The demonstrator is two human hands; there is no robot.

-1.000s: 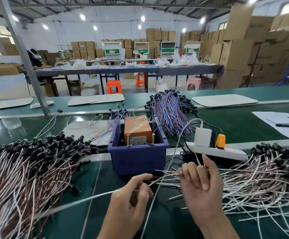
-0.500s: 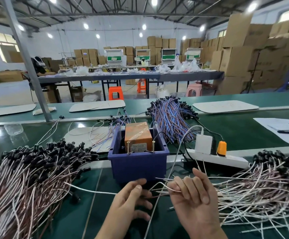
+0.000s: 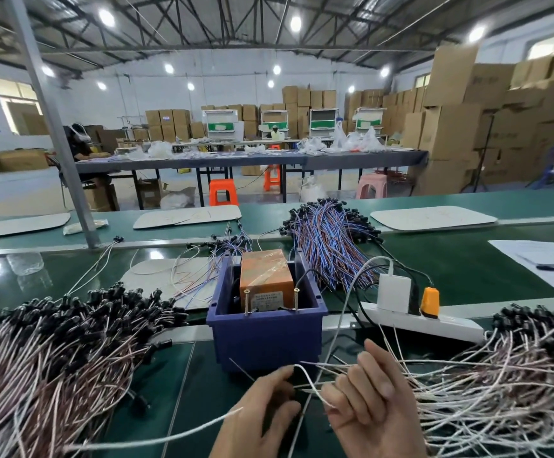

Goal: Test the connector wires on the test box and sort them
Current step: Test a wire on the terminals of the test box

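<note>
While the left grip (image 3: 262,414) pinches the thin white connector wire (image 3: 307,380) between thumb and finger, the right grip (image 3: 371,401) curls its fingers round the same wire just beside it. This wire bridges both grips over the near part of the green table (image 3: 183,385), just in front of the dark blue plastic bin (image 3: 265,338) that holds the orange test box (image 3: 265,279).

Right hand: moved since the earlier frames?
Yes. The right hand has shifted left, toward the blue bin and the left hand; both grip the white wire.
</note>
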